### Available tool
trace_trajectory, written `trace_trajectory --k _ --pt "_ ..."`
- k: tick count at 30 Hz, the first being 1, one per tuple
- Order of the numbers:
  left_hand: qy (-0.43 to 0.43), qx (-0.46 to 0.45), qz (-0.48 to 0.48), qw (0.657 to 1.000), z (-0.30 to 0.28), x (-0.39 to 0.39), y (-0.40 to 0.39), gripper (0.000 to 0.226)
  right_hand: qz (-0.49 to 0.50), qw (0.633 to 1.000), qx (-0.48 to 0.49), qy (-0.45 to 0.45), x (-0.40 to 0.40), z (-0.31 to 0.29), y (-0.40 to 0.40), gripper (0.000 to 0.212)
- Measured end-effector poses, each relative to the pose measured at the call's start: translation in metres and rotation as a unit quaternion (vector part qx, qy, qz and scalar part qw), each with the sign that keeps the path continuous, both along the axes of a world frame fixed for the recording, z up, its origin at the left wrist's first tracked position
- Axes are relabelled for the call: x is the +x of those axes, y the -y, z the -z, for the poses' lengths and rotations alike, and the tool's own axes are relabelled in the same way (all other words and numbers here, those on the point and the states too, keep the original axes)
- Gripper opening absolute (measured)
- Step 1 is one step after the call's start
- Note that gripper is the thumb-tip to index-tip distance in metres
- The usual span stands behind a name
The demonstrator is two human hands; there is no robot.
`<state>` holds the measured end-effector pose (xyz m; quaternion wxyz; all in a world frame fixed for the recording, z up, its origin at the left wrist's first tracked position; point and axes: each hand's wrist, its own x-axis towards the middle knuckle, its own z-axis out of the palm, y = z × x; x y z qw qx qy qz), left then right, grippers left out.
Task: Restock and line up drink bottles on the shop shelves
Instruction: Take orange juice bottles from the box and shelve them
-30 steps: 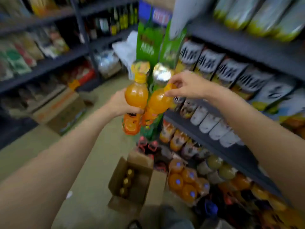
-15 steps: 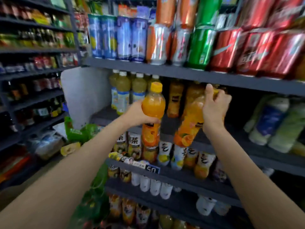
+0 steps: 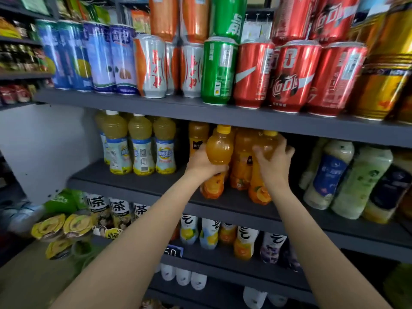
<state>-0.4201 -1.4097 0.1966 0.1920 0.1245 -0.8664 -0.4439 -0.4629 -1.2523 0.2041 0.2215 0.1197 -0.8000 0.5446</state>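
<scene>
On the middle shelf (image 3: 138, 186), far left, three pale yellow juice bottles (image 3: 140, 146) with blue and white labels stand upright in a neat row, more of them tucked behind. Just right of those, the left hand (image 3: 201, 162) is wrapped around the waist of an orange juice bottle (image 3: 219, 150) with a yellow cap, fingers curled round the front under the bulge. That bottle looks upright, with its base at or just above the shelf board near the front edge; can't really tell if it's touching down. Behind it a few more orange bottles (image 3: 242, 157) sit deeper in the shelf, standing close together.

Next over, the right hand (image 3: 273, 161) is closed on a second orange bottle (image 3: 258, 192), fingers up round its shoulder right below the yellow cap, thumb on the near side. Its lower labelled end sits at the shelf board, just beside the first bottle. Both forearms reach up from the bottom of the view.

Further right on the same shelf, some fat bottles with blue and green labels (image 3: 330, 175) lean a bit, pretty blurry. Up top, the shelf above carries a row of cans (image 3: 219, 72): blue, white, green, then red ones. Below are smaller bottles with white labels (image 3: 209, 233).
</scene>
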Motion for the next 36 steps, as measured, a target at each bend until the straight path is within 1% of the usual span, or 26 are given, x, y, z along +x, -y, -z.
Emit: trace_trajectory --k 3,5,7,9,11,13,18,20,22,25,26,28,29,30,31,32,34,35,36 --pt "0.003 -0.015 -0.005 1.0 0.005 -0.009 0.005 0.073 -0.02 0.999 0.03 -0.003 -0.001 0.016 -0.015 0.085" --pt "-0.015 -0.001 -0.006 1.0 0.012 -0.01 0.007 0.076 0.0 0.998 0.056 0.002 -0.007 0.024 -0.024 0.091" --pt "-0.016 -0.004 0.0 1.0 0.019 -0.009 0.007 0.08 0.032 0.989 0.121 0.073 -0.014 0.033 -0.03 0.084" --pt "0.009 -0.016 0.002 1.0 0.028 -0.011 0.007 0.08 0.04 0.977 0.165 0.128 -0.018 0.048 -0.031 0.067" --pt "0.04 -0.026 0.006 0.999 0.034 -0.01 0.007 0.077 0.051 0.977 0.162 0.131 -0.021 0.059 -0.027 0.061" --pt "0.049 -0.025 0.009 0.998 0.035 -0.009 0.009 0.08 0.078 0.975 0.16 0.135 -0.028 0.06 -0.021 0.065" --pt "0.101 -0.043 0.02 0.994 0.038 -0.007 0.01 0.09 0.112 0.968 0.123 0.19 -0.052 0.061 -0.012 0.075" --pt "0.097 -0.041 0.02 0.994 0.043 -0.006 0.012 0.092 0.113 0.968 0.116 0.189 -0.061 0.065 -0.013 0.076" --pt "0.092 -0.045 0.03 0.994 0.043 -0.005 0.013 0.09 0.106 0.971 0.098 0.191 -0.064 0.068 -0.014 0.075" --pt "0.095 -0.039 0.079 0.992 0.039 -0.006 0.006 0.087 0.094 0.972 0.055 0.207 -0.057 0.073 -0.02 0.075" --pt "0.093 -0.039 0.099 0.99 0.038 -0.007 0.001 0.089 0.098 0.974 0.057 0.197 -0.052 0.076 -0.022 0.074" --pt "0.085 -0.044 0.129 0.987 0.038 -0.011 -0.014 0.089 0.099 0.983 0.064 0.14 -0.041 0.081 -0.028 0.068" --pt "0.082 -0.046 0.138 0.986 0.038 -0.014 -0.022 0.087 0.081 0.989 0.065 0.106 -0.038 0.082 -0.032 0.062" --pt "0.077 -0.045 0.144 0.986 0.039 -0.018 -0.029 0.085 0.042 0.993 0.068 0.083 -0.035 0.08 -0.036 0.056" --pt "0.069 -0.043 0.148 0.986 0.039 -0.021 -0.037 0.084 -0.016 0.993 0.078 0.086 -0.032 0.075 -0.041 0.052" --pt "0.06 -0.042 0.151 0.986 0.04 -0.024 -0.045 0.084 -0.086 0.986 0.095 0.107 -0.028 0.07 -0.045 0.052" --pt "0.037 -0.043 0.144 0.988 0.043 -0.028 -0.059 0.084 -0.207 0.955 0.125 0.173 -0.021 0.06 -0.052 0.057" --pt "0.02 -0.033 0.136 0.99 0.046 -0.029 -0.066 0.084 -0.231 0.945 0.132 0.191 -0.019 0.059 -0.054 0.061" --pt "0.001 -0.011 0.127 0.992 0.05 -0.028 -0.071 0.083 -0.226 0.946 0.136 0.19 -0.018 0.06 -0.054 0.066"
